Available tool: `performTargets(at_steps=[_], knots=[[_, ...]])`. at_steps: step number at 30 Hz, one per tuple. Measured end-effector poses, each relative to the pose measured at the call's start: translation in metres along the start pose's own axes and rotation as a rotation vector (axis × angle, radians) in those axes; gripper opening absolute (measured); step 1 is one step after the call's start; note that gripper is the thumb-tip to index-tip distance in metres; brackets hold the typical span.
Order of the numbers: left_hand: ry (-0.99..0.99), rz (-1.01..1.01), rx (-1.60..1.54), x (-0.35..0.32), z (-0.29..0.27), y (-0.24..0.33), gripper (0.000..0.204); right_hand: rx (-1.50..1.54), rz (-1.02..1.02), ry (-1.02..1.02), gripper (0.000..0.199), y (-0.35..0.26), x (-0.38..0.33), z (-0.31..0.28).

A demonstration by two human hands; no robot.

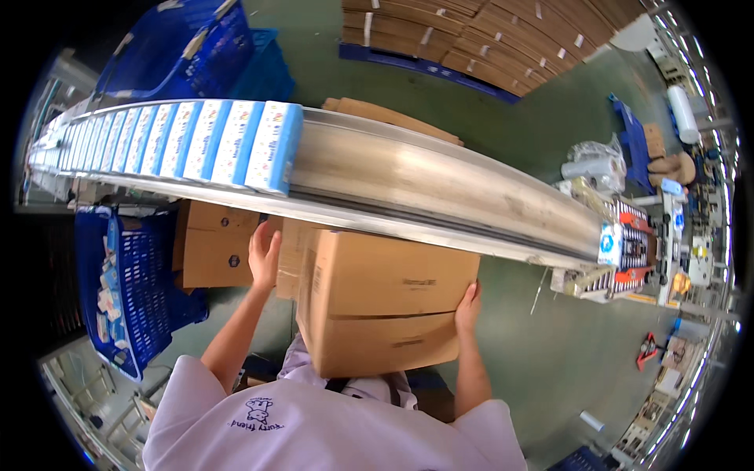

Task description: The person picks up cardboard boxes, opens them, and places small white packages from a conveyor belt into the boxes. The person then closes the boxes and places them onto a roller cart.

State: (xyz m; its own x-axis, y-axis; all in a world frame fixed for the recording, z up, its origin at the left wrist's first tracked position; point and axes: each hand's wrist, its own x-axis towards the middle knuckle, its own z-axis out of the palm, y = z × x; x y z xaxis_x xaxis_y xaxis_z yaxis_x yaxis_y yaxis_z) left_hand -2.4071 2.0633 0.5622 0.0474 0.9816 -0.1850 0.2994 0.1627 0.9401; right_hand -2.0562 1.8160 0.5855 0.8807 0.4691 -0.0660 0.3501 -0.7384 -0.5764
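Head view: right hand (466, 310) grips the edge of a brown carton (393, 275), just this side of the conveyor (440, 173); left hand (265, 255) open, apart from it. Flaps (393, 345) look folded in, apparently untaped, inside unseen; blue-and-white packs (271, 149) stand in a row, unboxed.

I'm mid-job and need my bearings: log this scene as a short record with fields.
Left hand: open, left of the near carton, apart from it
Right hand: on the near carton's right edge
Conveyor: blue-and-white packs lined up on its left part
Blue basket: left, packs inside
Beyond conveyor: stacked cartons on a blue pallet
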Motion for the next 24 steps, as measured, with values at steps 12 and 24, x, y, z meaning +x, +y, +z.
performTargets(at_steps=[12, 24], knots=[[-0.787, -0.735, -0.411, -0.139, 0.106, 0.054, 0.054, 0.520, 0.588, -0.342, 0.087, 0.220, 0.013, -0.059], [-1.186, -0.381, 0.319, -0.349, 0.461, 0.191, 0.068, 0.896, 0.854, 0.562, 0.072, 0.458, -0.109, -0.341]])
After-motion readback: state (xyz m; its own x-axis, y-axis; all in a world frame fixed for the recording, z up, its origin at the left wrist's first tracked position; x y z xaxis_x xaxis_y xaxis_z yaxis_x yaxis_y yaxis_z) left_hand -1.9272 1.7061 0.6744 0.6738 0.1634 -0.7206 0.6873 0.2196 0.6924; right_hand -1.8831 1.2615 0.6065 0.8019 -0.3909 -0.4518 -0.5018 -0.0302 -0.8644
